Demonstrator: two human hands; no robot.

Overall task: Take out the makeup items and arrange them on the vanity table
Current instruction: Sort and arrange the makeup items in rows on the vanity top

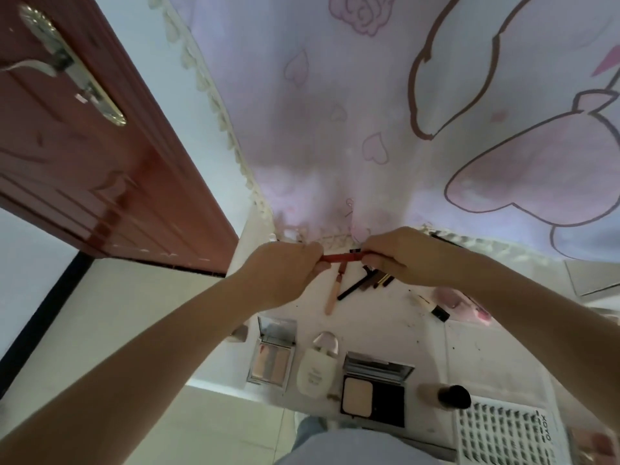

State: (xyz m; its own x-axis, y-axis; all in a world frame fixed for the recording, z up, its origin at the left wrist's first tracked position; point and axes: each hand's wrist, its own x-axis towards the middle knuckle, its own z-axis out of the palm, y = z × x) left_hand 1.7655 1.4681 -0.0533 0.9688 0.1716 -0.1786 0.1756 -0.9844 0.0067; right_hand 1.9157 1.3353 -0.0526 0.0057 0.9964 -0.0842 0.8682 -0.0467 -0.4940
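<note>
The white table [385, 317] is narrow. Its back edge lies under the lace hem of a pink curtain [335, 112], and its front edge is close to the person's body at the bottom of the view. On the left the table ends near a red-brown door [100, 156]; beyond that edge there is bare floor.

Open surface shows in the middle of the table, between the back group of items and the front row. At the back lie a peach pencil [332, 297] and several black pencils [365, 283], close together. In the front row, from left to right, stand an open palette [271, 360], a white tube [317, 367], an open powder compact [374, 394] and a bottle [446, 396] with a dark cap. A lash tray [503, 434] sits at the front right corner.

Both hands are raised above the back of the table, near the curtain hem. The left hand [285, 270] and the right hand [402, 256] each have curled fingers that pinch one end of a red pencil [342, 257]. The pencil lies level between them, in the air above the peach pencil, not touching the table.
</note>
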